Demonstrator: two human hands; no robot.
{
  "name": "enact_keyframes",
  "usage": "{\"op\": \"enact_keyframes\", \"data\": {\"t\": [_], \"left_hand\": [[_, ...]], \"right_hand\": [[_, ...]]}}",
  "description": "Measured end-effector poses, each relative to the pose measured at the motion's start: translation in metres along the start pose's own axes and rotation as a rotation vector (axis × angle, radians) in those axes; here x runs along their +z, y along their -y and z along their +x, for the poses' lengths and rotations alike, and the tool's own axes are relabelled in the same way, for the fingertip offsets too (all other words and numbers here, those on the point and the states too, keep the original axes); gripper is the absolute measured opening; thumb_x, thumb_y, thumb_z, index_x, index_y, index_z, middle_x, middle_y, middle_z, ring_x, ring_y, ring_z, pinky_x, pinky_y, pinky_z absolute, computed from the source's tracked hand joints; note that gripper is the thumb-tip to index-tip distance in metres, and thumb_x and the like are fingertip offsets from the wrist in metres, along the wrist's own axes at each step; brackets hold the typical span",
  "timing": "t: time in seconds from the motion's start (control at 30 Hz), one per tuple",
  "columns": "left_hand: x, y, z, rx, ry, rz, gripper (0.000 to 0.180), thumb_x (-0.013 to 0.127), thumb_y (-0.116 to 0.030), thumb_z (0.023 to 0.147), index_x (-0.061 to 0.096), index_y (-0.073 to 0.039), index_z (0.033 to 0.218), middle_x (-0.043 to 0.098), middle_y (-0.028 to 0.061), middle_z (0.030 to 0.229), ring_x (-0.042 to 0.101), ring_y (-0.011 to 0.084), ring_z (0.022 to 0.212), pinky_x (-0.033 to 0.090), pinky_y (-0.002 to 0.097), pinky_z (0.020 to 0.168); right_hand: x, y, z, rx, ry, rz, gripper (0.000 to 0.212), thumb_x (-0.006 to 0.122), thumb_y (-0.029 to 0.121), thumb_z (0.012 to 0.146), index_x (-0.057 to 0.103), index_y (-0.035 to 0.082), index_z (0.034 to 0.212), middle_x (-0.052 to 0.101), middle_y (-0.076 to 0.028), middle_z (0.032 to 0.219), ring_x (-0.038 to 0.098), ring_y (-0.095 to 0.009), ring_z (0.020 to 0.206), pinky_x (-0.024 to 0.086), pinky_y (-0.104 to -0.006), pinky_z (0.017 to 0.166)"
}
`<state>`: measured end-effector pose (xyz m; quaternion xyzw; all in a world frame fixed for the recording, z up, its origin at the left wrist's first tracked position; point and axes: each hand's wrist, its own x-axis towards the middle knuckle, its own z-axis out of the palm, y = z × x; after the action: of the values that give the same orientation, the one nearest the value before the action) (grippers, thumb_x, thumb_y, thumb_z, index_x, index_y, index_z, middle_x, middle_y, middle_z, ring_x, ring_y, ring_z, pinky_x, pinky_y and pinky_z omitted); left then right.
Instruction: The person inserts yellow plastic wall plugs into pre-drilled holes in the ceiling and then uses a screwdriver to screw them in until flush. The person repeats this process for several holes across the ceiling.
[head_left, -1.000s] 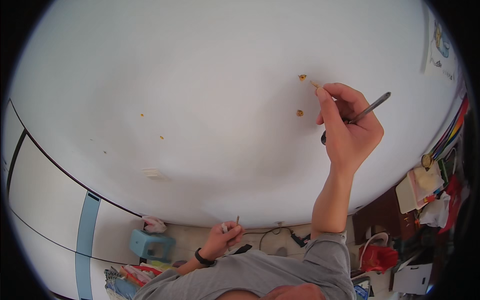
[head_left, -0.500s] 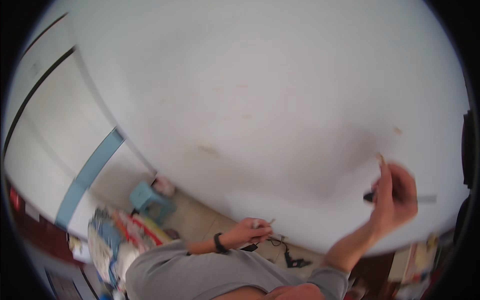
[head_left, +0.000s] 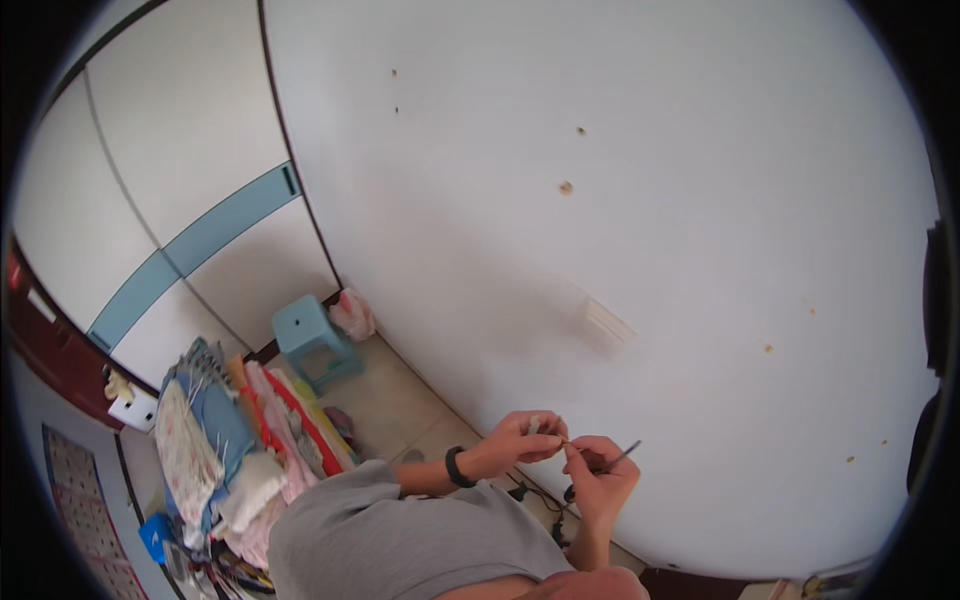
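Note:
My left hand (head_left: 528,444) is closed around small pale pieces (head_left: 534,425), too small to name. Its fingertips meet those of my right hand (head_left: 603,478) in front of my chest. Between the touching fingertips is a tiny yellowish piece (head_left: 565,444), mostly hidden. Across my right palm lies what looks like a screwdriver (head_left: 627,452), its thin dark shaft sticking out to the upper right and its black handle end below the fingers. The white wall (head_left: 700,230) beyond bears several small holes and yellowish-brown spots, among them a larger spot (head_left: 566,188).
A light-blue plastic stool (head_left: 303,325) stands in the corner beside a plastic bag (head_left: 353,314). Piled clothes and bedding (head_left: 225,425) lie at the left, before a white wardrobe with a blue band (head_left: 225,218). A black cable (head_left: 537,494) runs on the floor below my hands.
My right hand has come from the wall at the right, down and left to meet my left hand, still carrying the screwdriver. The view has turned, showing more wardrobe.

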<state>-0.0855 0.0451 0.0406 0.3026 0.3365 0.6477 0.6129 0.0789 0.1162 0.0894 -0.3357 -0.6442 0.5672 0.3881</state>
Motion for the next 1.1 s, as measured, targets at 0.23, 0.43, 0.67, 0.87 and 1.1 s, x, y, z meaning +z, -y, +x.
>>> {"op": "enact_keyframes", "data": {"t": [0.23, 0.43, 0.67, 0.87, 1.1], "left_hand": [[-0.101, -0.065, -0.034, 0.023, -0.183, 0.183, 0.013, 0.067, -0.015, 0.098, 0.066, -0.003, 0.093, 0.057, -0.0043, 0.076, 0.047, 0.0031, 0.068, 0.038, 0.021, 0.06], [-0.16, -0.105, -0.042, 0.017, -0.107, 0.192, 0.015, 0.068, -0.015, 0.099, 0.065, -0.003, 0.091, 0.057, -0.0055, 0.074, 0.048, 0.0027, 0.068, 0.037, 0.0209, 0.059], [-0.187, -0.134, -0.036, -0.055, -0.07, 0.059, 0.016, 0.067, -0.016, 0.1, 0.067, 0.0, 0.097, 0.05, -0.0061, 0.07, 0.038, 0.0025, 0.06, 0.029, 0.0215, 0.053], [-0.205, -0.126, -0.049, -0.166, -0.072, -0.012, 0.017, 0.065, -0.015, 0.101, 0.067, 0.002, 0.103, 0.045, -0.0068, 0.069, 0.032, 0.0026, 0.058, 0.025, 0.0218, 0.052], [-0.213, -0.127, -0.058, -0.285, 0.013, 0.077, 0.016, 0.063, -0.013, 0.102, 0.066, 0.002, 0.105, 0.048, -0.006, 0.072, 0.034, 0.0022, 0.059, 0.024, 0.0211, 0.052]], "right_hand": [[0.127, -0.013, 0.023, 0.06, -0.01, -0.125, 0.006, 0.076, -0.001, 0.086, 0.074, 0.001, 0.091, 0.07, -0.002, 0.075, 0.063, -0.006, 0.063, 0.047, -0.0203, 0.055], [0.197, 0.006, 0.028, 0.267, -0.081, 0.006, 0.008, 0.077, 0.004, 0.089, 0.075, -0.001, 0.094, 0.069, 0.001, 0.075, 0.059, -0.003, 0.062, 0.045, -0.0196, 0.054], [0.218, 0.014, 0.054, 0.042, -0.241, 0.037, 0.008, 0.068, -0.007, 0.088, 0.074, -0.003, 0.091, 0.071, -0.005, 0.08, 0.064, -0.008, 0.061, 0.045, -0.02, 0.048], [0.184, 0.11, 0.108, -0.509, -0.609, -0.153, 0.013, 0.07, -0.015, 0.082, 0.073, -0.005, 0.09, 0.073, -0.01, 0.087, 0.066, -0.01, 0.063, 0.042, -0.0195, 0.047], [0.178, 0.178, 0.171, -0.953, -0.743, -0.394, 0.016, 0.073, -0.013, 0.078, 0.076, 0.0, 0.087, 0.074, -0.008, 0.089, 0.061, -0.006, 0.062, 0.037, -0.0182, 0.046]]}}
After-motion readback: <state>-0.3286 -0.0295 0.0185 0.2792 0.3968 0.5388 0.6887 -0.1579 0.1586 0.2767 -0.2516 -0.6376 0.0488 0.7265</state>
